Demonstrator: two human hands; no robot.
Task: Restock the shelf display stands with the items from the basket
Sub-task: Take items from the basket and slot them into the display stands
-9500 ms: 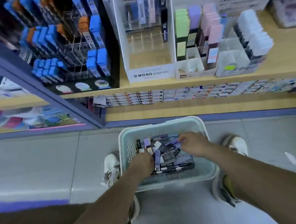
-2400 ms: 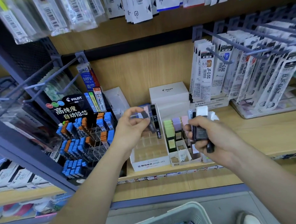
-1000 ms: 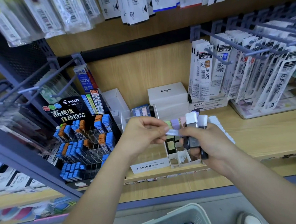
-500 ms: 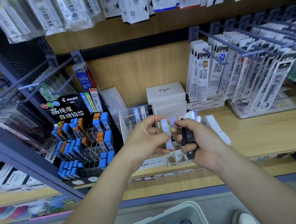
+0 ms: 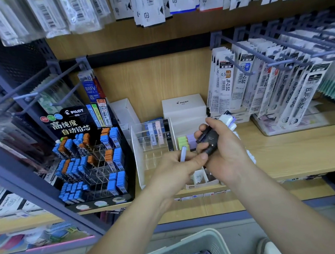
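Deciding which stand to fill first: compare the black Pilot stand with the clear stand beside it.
Fill: the black stand is mostly full of blue and orange cases; the clear stand holds only a few at its back, its visible front cells bare. Look: the black stand has a dark printed header; the clear stand is see-through with a white side wall. Both sit on the same wooden shelf and have gridded cells.
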